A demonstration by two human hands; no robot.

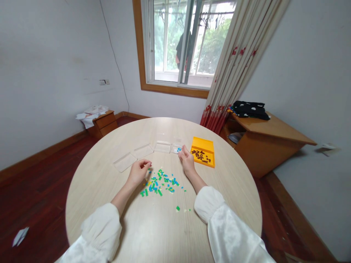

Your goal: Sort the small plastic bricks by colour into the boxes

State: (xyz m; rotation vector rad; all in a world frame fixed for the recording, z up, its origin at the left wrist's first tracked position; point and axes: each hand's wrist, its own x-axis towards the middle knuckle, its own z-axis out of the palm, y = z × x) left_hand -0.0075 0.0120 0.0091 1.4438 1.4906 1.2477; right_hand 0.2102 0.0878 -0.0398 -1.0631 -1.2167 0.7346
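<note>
A loose pile of small green, blue and yellow building bricks lies in the middle of the round table. At the pile's upper left, my left hand hovers with thumb and fingertips closed in a pinch; whatever is in it, if anything, is too small to name. My right hand reaches to the rightmost clear plastic box, its fingers pressed together at the box's right side. Several blue bricks lie in that box. Whether my right fingers hold a piece is hidden.
Further clear boxes, including a middle one and a left one, form an arc. An open yellow case holds dark brown pieces. A stray green brick lies nearer me. A wooden desk stands right.
</note>
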